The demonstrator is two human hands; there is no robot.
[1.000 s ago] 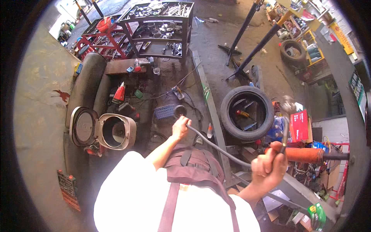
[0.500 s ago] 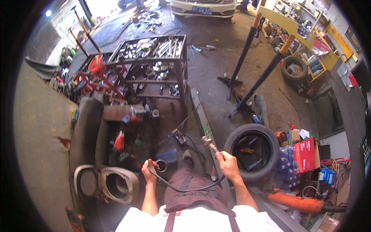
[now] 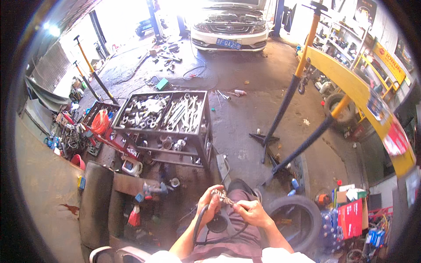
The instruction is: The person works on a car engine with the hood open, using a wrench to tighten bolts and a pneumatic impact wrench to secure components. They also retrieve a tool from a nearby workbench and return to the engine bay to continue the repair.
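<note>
Both hands at work in the lower middle of the frame, above the person's lap. Task thing: a hose (image 3: pixel 195 230), dark grey to black, slim, smooth-looking, of even thickness, with a metal fitting (image 3: pixel 224 197) showing between the hands. Metal is silvery with a brassy, brownish cast, knobbly in outline, catching light in small bright spots; finer detail too small to read.

Hose leaves the left hand (image 3: pixel 209 207), drops in a loose bend, crosses low over the maroon trousers (image 3: pixel 253 242) and rises toward the right hand (image 3: pixel 253 213). Loop hangs slack, rounded, no kink seen.

Grip: left fingers curled round the hose, fingertips up against the metal. Right thumb and fingers pinch the near end of the fitting, which lies slantwise, its left end higher. Whether the metal is one piece or two joined, cannot tell.

Just below the hands, inside the loop: a dark round piece (image 3: pixel 216 224), near-black in the middle; its link to the hose is unclear.

About: a tyre (image 3: pixel 312 219) at lower right, near the right forearm; a dark-framed tool cart (image 3: pixel 203 142) left of centre, its top tray holding wrenches (image 3: pixel 183 112).
</note>
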